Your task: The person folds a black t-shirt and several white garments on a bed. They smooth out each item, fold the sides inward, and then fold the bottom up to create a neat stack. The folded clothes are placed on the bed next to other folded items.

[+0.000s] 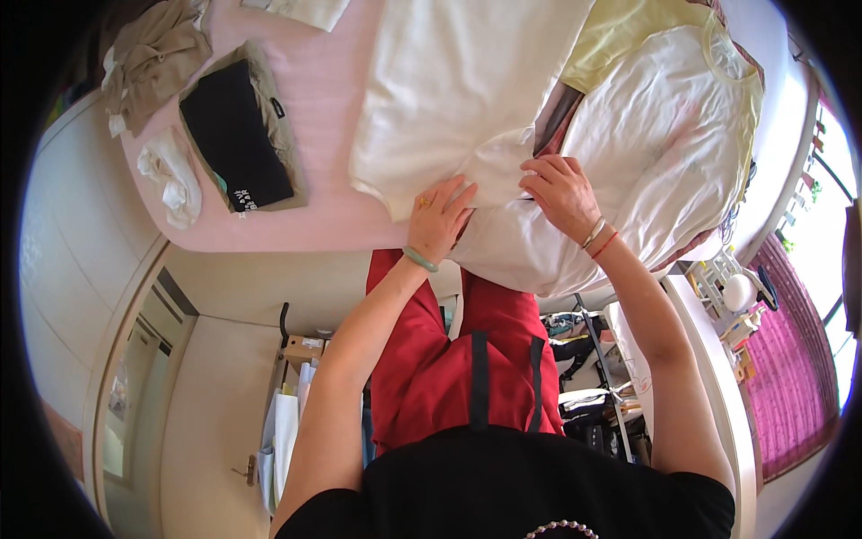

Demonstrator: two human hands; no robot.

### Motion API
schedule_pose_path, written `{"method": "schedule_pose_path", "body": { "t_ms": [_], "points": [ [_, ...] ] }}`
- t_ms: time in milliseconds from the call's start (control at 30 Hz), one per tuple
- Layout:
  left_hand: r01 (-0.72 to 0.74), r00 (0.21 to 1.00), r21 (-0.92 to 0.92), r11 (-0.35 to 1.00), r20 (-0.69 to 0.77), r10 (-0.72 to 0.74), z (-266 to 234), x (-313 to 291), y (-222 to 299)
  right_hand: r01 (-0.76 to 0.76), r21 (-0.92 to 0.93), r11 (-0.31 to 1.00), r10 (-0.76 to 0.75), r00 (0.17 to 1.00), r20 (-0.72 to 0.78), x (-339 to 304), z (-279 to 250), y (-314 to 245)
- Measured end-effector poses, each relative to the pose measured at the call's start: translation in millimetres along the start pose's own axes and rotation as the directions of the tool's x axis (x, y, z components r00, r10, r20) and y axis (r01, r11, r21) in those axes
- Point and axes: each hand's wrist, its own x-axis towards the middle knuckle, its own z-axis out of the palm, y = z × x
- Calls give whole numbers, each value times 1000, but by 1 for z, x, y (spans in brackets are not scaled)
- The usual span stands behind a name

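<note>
A large white garment (458, 81) lies spread on the bed in front of me, its lower edge toward my body. At that near edge my left hand (438, 220) closes on the cloth, its fingers bent over the fabric. My right hand (561, 193) pinches the same garment a little farther right, thumb and fingertips together. Under and beside my right hand spreads a white T-shirt (655, 135) with a pale yellow neckline. Part of the cloth between my hands is creased, and the fingertips hide what they grip.
On the pink bedsheet (323, 135) to the left lie a folded black garment (235, 135) on beige cloth, a crumpled white cloth (171, 180) and a brown garment (160, 63). A yellow garment (620, 36) lies far right. Beside me stands a rack of hanging clothes (588, 395).
</note>
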Motion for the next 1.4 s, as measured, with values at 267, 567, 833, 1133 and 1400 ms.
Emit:
{"method": "schedule_pose_path", "body": {
  "t_ms": [267, 567, 833, 1133, 1400],
  "points": [
    [317, 884, -644, 696, -65, -463, -5, 2, 15, -3, 84, 996, 10, 996, -83, 91, -28, -54],
    [458, 541, -883, 103, 185, -821, -5, 19, 5, -154, 425, 892, 292, 913, -283, 167, -9, -8],
    [575, 495, -799, 175, 169, -852, -2, 13, -1, -72, -70, 995, 57, 979, -194, 99, 7, 6],
    [626, 523, -727, 283, 122, -844, -8, 21, -3, -27, -172, 985, -11, 976, -217, 110, 21, 22],
    [264, 898, -109, 958, -336, -285, -32, 18, 11, -18, -114, 993, -14, 961, -276, 82, -2, 10]
  ]
}}
